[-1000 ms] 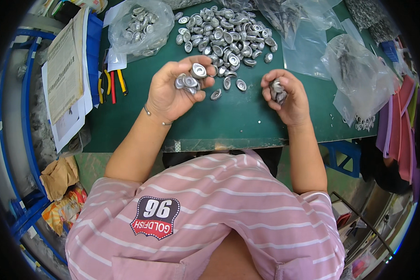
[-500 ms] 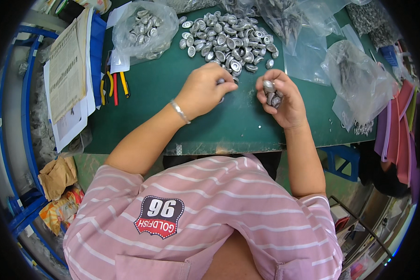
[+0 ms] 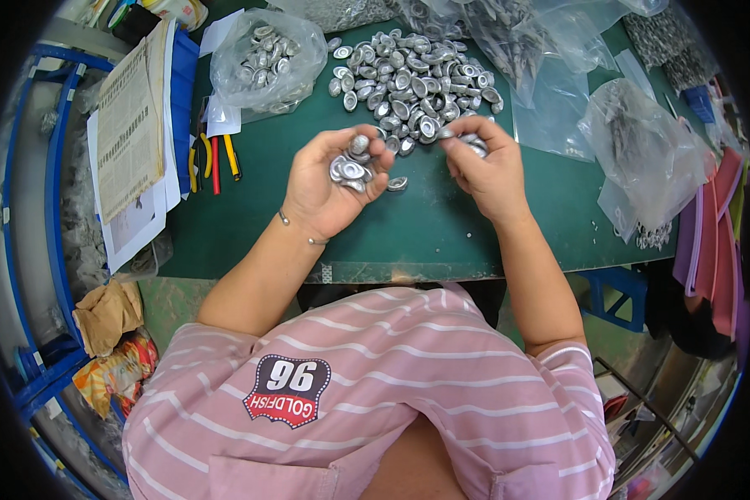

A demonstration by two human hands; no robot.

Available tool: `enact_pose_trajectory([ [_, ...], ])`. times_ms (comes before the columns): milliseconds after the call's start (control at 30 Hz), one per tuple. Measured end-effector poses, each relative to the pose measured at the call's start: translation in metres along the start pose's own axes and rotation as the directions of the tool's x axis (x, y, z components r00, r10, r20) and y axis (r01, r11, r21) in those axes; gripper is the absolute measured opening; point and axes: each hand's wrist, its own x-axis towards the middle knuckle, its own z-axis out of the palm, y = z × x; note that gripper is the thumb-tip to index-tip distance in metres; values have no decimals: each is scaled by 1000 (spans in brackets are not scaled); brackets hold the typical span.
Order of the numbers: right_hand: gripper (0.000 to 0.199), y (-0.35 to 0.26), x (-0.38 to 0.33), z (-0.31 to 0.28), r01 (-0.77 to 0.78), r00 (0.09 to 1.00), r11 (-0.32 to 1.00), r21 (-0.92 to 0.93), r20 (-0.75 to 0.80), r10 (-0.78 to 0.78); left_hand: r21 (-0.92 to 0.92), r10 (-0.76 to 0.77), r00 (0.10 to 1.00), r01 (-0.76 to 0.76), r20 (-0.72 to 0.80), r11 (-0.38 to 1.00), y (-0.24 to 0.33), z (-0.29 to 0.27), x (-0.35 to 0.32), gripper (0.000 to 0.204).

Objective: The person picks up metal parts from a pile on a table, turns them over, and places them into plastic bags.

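Note:
My left hand (image 3: 318, 187) is turned palm up, its fingers curled round several small silver oval metal pieces (image 3: 352, 172). My right hand (image 3: 493, 171) is at the near edge of a heap of the same pieces (image 3: 417, 79). Its thumb and forefinger pinch one oval piece (image 3: 446, 133), and more pieces (image 3: 475, 145) show within its bent fingers. Between the hands, closer to the left one, a single loose oval piece (image 3: 397, 183) lies on the green table (image 3: 417, 233). The pieces look like shallow, dished ovals.
A clear plastic bag (image 3: 268, 62) of similar pieces stands left of the heap. Pliers (image 3: 198, 158), a red pen (image 3: 216, 162) and a yellow one (image 3: 231, 157) lie by papers (image 3: 133, 125) at the left. More plastic bags (image 3: 642, 150) occupy the right side.
My left hand has turned from palm down to palm up, now showing a handful of pieces. My right hand has moved up and left to the heap's edge, turning over.

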Motion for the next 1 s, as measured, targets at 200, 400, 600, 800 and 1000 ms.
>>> enact_pose_trajectory([
  [200,21,-19,-5,49,678,728,636,-368,212,-652,-56,-30,994,24,-107,998,-32,15,9,33],
  [400,17,-11,-10,35,660,737,582,-475,263,-622,-269,-33,955,-50,-294,962,4,20,-11,18],
  [600,15,14,-18,27,630,766,413,-657,441,-467,336,743,627,-665,-233,667,90,54,10,16],
  [800,22,7,-27,22,533,842,759,-375,149,-518,962,862,464,-258,202,-86,127,6,44,31],
  [1000,36,17,-38,15,610,762,714,-344,6,-648,789,744,269,-268,612,-553,53,27,29,18],
])
